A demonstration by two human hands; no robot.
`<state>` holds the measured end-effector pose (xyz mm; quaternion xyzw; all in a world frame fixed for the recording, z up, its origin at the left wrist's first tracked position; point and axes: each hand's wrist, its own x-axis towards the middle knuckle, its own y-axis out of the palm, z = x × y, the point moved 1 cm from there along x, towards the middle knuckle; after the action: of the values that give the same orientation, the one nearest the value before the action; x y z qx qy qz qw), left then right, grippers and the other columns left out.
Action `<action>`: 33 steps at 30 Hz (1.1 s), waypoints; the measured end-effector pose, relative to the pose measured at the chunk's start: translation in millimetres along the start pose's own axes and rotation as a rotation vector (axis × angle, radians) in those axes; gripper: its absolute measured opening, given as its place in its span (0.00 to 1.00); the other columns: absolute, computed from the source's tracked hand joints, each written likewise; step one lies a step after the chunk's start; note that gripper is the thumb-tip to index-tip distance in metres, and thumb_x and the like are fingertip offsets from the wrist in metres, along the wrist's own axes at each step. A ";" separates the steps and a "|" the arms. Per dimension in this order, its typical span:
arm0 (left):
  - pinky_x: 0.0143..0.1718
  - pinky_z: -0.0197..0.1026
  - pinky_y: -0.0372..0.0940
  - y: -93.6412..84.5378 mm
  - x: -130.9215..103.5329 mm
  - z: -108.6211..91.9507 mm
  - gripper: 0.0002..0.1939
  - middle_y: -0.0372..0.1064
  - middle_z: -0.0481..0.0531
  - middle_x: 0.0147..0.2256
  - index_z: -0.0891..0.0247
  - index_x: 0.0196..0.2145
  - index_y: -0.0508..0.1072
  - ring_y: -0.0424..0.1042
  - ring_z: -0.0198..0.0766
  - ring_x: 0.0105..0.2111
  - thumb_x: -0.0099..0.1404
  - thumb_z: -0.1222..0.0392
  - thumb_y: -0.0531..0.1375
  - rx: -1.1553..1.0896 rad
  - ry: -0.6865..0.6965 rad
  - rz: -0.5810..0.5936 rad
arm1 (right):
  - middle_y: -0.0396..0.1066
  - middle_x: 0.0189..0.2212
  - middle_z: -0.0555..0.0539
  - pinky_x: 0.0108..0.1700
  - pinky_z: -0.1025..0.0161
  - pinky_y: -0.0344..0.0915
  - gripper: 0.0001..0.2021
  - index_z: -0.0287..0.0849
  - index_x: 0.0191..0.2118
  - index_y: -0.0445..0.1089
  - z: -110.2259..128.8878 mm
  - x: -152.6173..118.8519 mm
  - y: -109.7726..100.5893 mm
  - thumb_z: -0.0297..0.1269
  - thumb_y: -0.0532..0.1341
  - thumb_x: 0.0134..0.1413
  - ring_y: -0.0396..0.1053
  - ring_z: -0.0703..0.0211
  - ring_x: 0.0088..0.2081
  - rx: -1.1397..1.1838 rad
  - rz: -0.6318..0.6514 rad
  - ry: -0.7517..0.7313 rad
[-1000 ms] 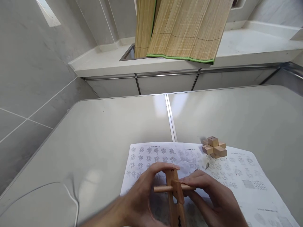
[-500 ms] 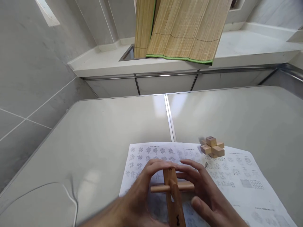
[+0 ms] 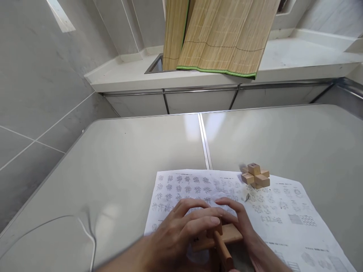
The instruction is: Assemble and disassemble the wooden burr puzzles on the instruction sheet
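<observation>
Between my hands is a wooden interlocking puzzle (image 3: pixel 232 235), made of flat bars that cross and a round rod (image 3: pixel 223 252) that points down toward me. My left hand (image 3: pixel 174 238) is closed over its left and far side, fingers laid across the top. From the right, my right hand (image 3: pixel 248 234) grips the puzzle, its fingers curled round the far end and the thumb partly hidden near the rod's tip. My palms cover part of the bars. Under the puzzle lie printed paper sheets (image 3: pixel 297 204) with rows of small diagrams.
A second wooden puzzle (image 3: pixel 256 177), assembled into a cross-like block, sits on the far edge of the sheets. A white cable (image 3: pixel 92 241) runs along the left of the pale table (image 3: pixel 136 147). Behind stands a counter (image 3: pixel 127 78) with a sink and a hanging bamboo mat (image 3: pixel 221 37).
The wooden puzzle has been turned: the bar that pointed away from me now lies crosswise, and the rod points toward me. My left fingers have come over its top.
</observation>
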<state>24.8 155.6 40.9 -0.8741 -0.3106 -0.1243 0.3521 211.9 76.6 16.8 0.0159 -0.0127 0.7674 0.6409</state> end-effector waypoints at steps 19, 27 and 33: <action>0.55 0.58 0.69 -5.2 0.9 -0.1 0.52 0.69 0.59 0.59 0.49 0.69 0.55 0.72 0.57 0.55 0.50 0.63 0.72 -0.134 -0.115 -0.200 | 0.76 0.54 0.35 0.50 0.45 0.78 0.37 0.56 0.67 0.55 -1.7 6.7 -24.7 0.71 0.56 0.62 0.79 0.36 0.53 0.106 -0.065 0.078; 0.62 0.59 0.63 -12.3 -4.0 3.8 0.51 0.64 0.61 0.62 0.52 0.68 0.58 0.67 0.60 0.61 0.51 0.56 0.76 -0.336 -0.386 -0.292 | 0.72 0.59 0.33 0.54 0.42 0.77 0.37 0.53 0.69 0.54 -2.7 6.8 -36.0 0.67 0.60 0.63 0.77 0.35 0.55 0.008 -0.093 -0.018; 0.60 0.57 0.66 -15.0 -8.2 14.8 0.40 0.66 0.62 0.63 0.55 0.66 0.65 0.70 0.59 0.60 0.63 0.34 0.67 -0.735 -0.567 -0.334 | 0.66 0.66 0.35 0.66 0.42 0.69 0.48 0.49 0.74 0.52 -0.8 3.4 -30.2 0.37 0.74 0.51 0.67 0.32 0.66 -0.418 -0.022 -0.196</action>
<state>9.0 170.5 34.7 -0.8781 -0.4658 -0.0374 -0.1027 241.0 85.3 16.1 -0.0424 -0.2335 0.7357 0.6344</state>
